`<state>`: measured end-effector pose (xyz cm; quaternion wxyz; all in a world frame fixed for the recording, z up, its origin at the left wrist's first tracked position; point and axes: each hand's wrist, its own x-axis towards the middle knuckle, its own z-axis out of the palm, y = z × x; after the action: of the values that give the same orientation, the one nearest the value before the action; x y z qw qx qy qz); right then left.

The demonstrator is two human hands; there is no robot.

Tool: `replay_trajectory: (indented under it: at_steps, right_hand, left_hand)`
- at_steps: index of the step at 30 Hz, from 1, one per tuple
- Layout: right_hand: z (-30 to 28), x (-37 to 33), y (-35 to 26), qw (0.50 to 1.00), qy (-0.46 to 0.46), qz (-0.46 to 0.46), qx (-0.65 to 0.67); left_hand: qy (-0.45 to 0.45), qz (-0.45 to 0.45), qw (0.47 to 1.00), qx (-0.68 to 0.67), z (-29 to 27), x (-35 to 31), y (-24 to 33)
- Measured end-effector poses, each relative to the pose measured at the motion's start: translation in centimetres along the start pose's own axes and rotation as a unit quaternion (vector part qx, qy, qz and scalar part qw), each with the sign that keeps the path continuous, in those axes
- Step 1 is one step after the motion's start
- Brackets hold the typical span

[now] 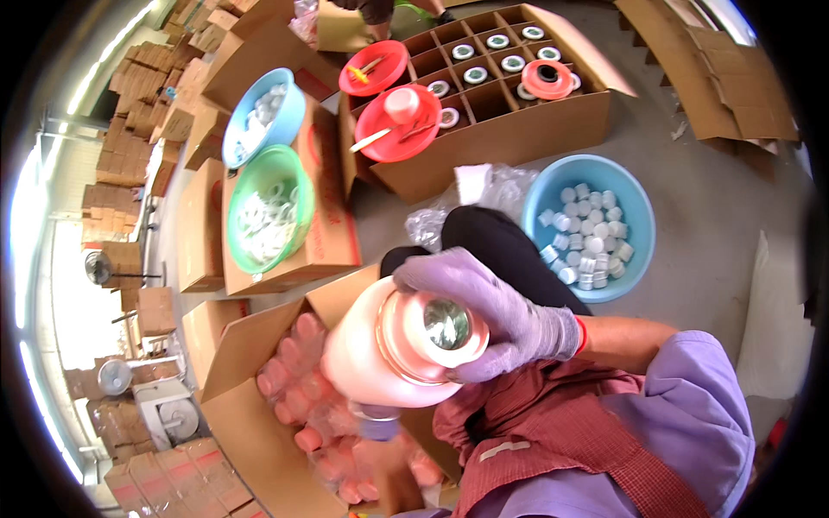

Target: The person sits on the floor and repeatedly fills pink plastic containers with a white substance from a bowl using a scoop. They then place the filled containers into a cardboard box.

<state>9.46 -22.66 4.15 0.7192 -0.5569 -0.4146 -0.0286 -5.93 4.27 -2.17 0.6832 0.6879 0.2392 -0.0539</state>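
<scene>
A pink vacuum flask is tilted in front of me, its round mouth turned up toward me. A shiny silvery liner shows inside the mouth. My right hand, in a lilac-grey glove, grips the flask around its neck and shoulder. Beneath the flask is my left hand; only its gloved wrist part shows, smeared, and the flask hides its fingers. Under both hands stands an open carton holding many pink, see-through plastic pieces with rounded ends.
A blue basin of white caps stands right. On cartons at left sit a green basin of white rings and a light-blue basin. Ahead, a divided carton holds several flasks, with two red trays at its edge. Another person's leg shows beyond.
</scene>
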Motion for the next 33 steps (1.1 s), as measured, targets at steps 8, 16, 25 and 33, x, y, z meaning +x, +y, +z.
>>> replay_trajectory:
  at_steps: [8, 16, 25, 33]
  right_hand:
    - [-12.9, -4.4, 6.5, 0.985, -0.116, 0.125, -0.026]
    - [-37.5, 3.1, 29.0, 0.616, 0.013, 0.376, -0.692]
    - [-34.5, 6.2, 27.5, 0.789, -0.043, 0.087, -0.606]
    - [-5.9, 9.3, 10.0, 0.980, 0.094, 0.133, -0.117]
  left_hand:
    - [-0.269, 0.069, 0.869, 0.409, 5.1, 6.1, 15.1]
    - [-0.379, 0.047, 0.784, 0.490, 9.8, 8.1, 13.3]
    - [-0.079, 0.173, 0.929, 0.317, 9.1, 10.2, 14.1]
    - [-0.129, 0.282, 0.950, -0.041, 14.8, 15.8, 12.9]
